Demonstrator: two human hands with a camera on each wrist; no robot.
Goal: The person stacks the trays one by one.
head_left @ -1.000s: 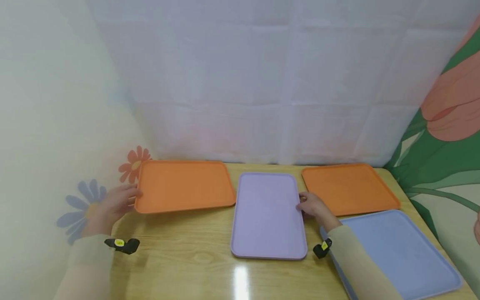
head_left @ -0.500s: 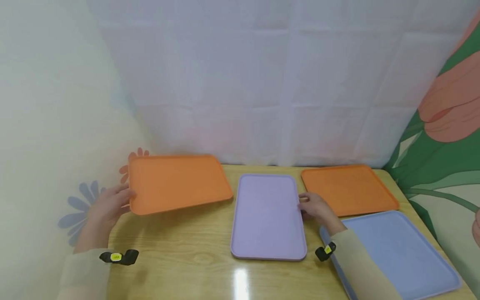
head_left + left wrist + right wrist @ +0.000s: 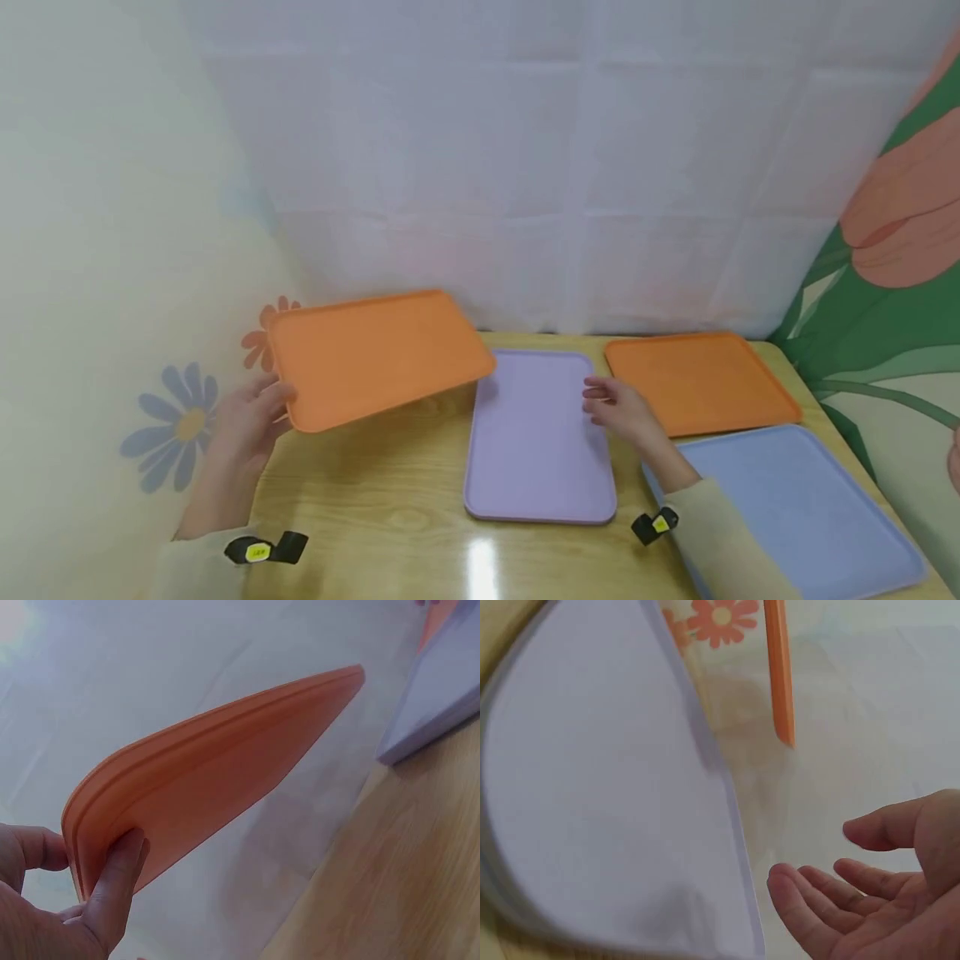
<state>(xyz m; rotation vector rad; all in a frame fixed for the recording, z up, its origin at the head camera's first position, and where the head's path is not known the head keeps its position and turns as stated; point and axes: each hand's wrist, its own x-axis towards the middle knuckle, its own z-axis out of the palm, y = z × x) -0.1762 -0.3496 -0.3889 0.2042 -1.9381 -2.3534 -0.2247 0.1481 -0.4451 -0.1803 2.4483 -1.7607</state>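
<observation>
Left orange tray (image 3: pixel 382 358) has swung up and right, tilted above the table (image 3: pixel 367 533); left hand (image 3: pixel 250 421) pinches its left rim, right hand (image 3: pixel 621 408) has loose, empty fingers. Probably light, stiff, slick-ish, so grip the short rims.

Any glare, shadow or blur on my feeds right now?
Head view: a white glare streak on the table, bottom centre; left wrist view: bright top-left corner, soft shadow on the cloth; right wrist view: purple tray looks slightly blurred.
</observation>
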